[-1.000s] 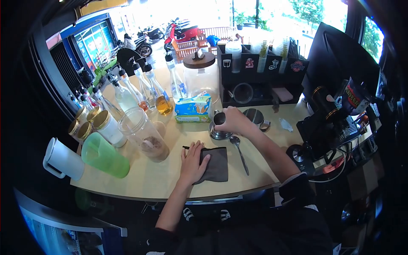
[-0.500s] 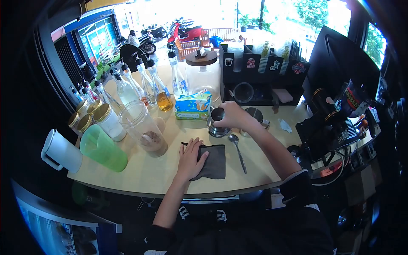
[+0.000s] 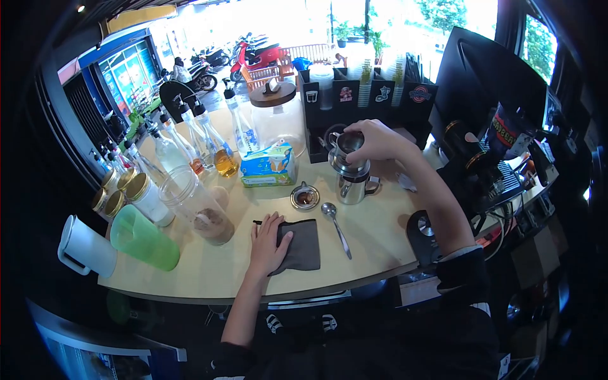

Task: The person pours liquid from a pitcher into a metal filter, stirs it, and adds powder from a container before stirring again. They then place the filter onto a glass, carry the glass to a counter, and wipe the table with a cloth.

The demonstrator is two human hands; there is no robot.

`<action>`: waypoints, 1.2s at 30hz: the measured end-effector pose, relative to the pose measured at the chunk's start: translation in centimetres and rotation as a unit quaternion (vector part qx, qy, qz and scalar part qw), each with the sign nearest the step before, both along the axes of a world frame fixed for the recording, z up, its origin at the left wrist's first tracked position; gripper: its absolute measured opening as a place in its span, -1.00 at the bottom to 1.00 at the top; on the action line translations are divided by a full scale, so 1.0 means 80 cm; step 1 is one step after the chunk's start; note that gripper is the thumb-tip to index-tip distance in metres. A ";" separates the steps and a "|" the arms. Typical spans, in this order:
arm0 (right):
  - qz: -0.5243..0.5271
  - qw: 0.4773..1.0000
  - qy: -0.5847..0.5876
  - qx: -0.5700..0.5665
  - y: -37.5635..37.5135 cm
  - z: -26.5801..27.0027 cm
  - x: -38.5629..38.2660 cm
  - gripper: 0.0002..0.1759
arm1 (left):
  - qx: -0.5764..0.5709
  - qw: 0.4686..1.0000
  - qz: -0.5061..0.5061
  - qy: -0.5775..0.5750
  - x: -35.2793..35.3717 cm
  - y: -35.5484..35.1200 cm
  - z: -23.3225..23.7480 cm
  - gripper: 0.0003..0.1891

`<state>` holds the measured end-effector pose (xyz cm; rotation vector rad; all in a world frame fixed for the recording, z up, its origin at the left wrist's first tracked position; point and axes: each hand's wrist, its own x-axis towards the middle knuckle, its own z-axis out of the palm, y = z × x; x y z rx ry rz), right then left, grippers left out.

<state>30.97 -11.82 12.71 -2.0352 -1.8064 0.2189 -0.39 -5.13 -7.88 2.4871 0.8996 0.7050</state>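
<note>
My right hand grips the rim of a small metal dripper, which is at the top of a steel pitcher. My left hand lies flat with its fingers apart on a folded grey cloth. A round metal dish with something brown in its middle sits above the cloth. To the right of the cloth lies a metal spoon.
A tissue pack and a wooden-lidded glass jar stand behind. Left are a clear container, a green jug, a white pitcher and several pump bottles. A black cup holder and coffee machine are at the right.
My right hand has lifted the metal dripper off the round dish and moved it right, onto the pitcher. My left hand stays on the cloth. The camera view has shifted slightly.
</note>
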 end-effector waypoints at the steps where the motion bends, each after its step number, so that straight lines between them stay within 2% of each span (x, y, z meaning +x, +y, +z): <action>1: -0.002 1.000 0.000 0.001 -0.001 -0.007 0.008 -0.15 | 0.001 1.000 -0.002 0.000 0.000 0.000 0.000 -0.48; 4: -0.005 1.000 -0.023 0.000 -0.003 -0.020 0.016 -0.13 | 0.003 1.000 -0.002 0.000 0.000 0.000 0.000 -0.47; 6: 0.006 0.999 -0.001 -0.043 -0.008 -0.018 0.011 -0.12 | -0.004 1.000 -0.001 -0.001 -0.001 0.000 0.001 -0.47; 12: 0.040 0.997 0.012 -0.065 -0.001 -0.029 0.016 -0.10 | 0.001 1.000 0.001 0.001 -0.001 0.001 -0.001 -0.49; 22: 0.074 0.996 0.012 -0.049 -0.002 -0.041 0.018 -0.12 | -0.003 1.000 0.005 -0.001 -0.002 0.000 0.002 -0.49; 24: 0.065 0.979 -0.109 0.158 -0.009 -0.047 -0.002 -0.18 | 0.002 1.000 0.001 0.001 -0.001 0.000 -0.001 -0.47; 25: 0.068 0.979 -0.110 0.157 -0.010 -0.045 -0.014 -0.18 | 0.001 1.000 0.003 0.000 -0.001 0.001 -0.002 -0.47; 27: 0.108 0.985 0.001 0.132 -0.010 -0.032 -0.054 -0.26 | 0.009 1.000 0.005 -0.001 -0.001 0.001 -0.005 -0.49; 28: 0.112 0.985 0.002 0.131 -0.006 -0.043 -0.072 -0.26 | 0.007 1.000 0.009 -0.001 -0.002 0.000 -0.005 -0.49; 30: 0.124 0.992 0.005 0.017 0.002 -0.080 -0.104 -0.32 | 0.005 1.000 0.003 -0.010 -0.001 0.000 -0.003 -0.49; 31: 0.127 0.992 0.006 0.017 0.013 -0.108 -0.109 -0.32 | 0.005 1.000 0.005 -0.009 -0.001 -0.001 -0.002 -0.49; 33: 0.055 0.998 0.012 0.006 0.040 -0.165 -0.115 -0.15 | 0.001 1.000 0.001 -0.005 -0.002 -0.001 0.001 -0.46; 34: 0.060 0.998 0.012 0.007 0.046 -0.172 -0.119 -0.15 | 0.002 1.000 0.005 -0.005 -0.002 -0.001 0.001 -0.46; 36: -0.003 1.000 -0.022 -0.010 0.056 -0.182 -0.122 0.02 | -0.001 1.000 0.002 -0.007 -0.002 -0.002 0.002 -0.45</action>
